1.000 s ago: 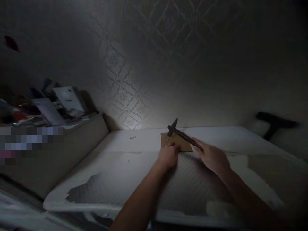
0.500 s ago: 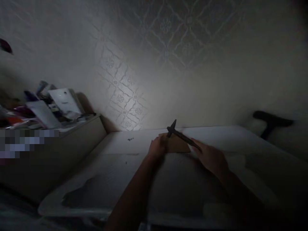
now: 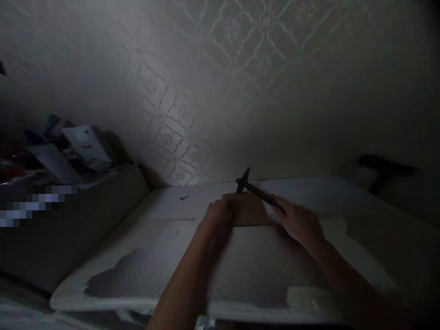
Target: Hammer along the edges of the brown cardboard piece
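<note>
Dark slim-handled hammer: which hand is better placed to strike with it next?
Right, probably: the right hand holds the dark slim-handled hammer by its handle, head near the far edge of the flat brown board. The left hand is at the board's left side.

Dimly lit, floral-lattice wall (image 3: 167,123) beyond the fingers (image 3: 224,210); patchy white-grey surface (image 3: 154,238) beneath them; cluttered cabinet (image 3: 110,197) to their left

The left hand (image 3: 218,213), its fingers (image 3: 228,207) bent inward and partly lost in shadow, sits apart from the right hand (image 3: 299,224), which is curled in a grip, the left forearm (image 3: 184,282) and right forearm (image 3: 338,266) slanting in behind them.
</note>
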{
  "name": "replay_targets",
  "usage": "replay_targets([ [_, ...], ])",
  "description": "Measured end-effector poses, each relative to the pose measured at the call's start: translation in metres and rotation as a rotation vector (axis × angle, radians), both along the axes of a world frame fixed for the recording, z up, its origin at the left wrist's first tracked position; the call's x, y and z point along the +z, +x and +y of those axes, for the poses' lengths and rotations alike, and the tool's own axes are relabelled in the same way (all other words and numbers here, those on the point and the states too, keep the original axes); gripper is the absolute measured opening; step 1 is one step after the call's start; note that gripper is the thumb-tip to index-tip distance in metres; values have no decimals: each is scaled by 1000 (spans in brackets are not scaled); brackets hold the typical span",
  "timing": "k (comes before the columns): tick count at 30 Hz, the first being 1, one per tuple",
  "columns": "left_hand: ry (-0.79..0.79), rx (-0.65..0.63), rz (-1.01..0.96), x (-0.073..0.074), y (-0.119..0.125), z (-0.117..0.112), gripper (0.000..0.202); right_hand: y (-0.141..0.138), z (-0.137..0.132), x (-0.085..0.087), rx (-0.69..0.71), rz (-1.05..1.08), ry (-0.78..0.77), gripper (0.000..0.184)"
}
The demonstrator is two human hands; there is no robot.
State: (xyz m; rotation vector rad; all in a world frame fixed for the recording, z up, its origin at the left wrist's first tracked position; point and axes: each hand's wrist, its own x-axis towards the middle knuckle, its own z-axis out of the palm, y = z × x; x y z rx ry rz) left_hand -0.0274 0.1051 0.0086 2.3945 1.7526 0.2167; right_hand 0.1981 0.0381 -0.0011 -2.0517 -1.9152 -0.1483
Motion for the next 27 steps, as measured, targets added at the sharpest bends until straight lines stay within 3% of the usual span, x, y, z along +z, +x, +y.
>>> replay_targets([
  [13, 53, 139, -63, -2, 6, 4, 31, -1, -2, 4, -6, 7, 9, 46],
  [27, 26, 123, -142, -5, 5, 9, 26, 1, -1, 0, 6, -10, 37, 46],
])
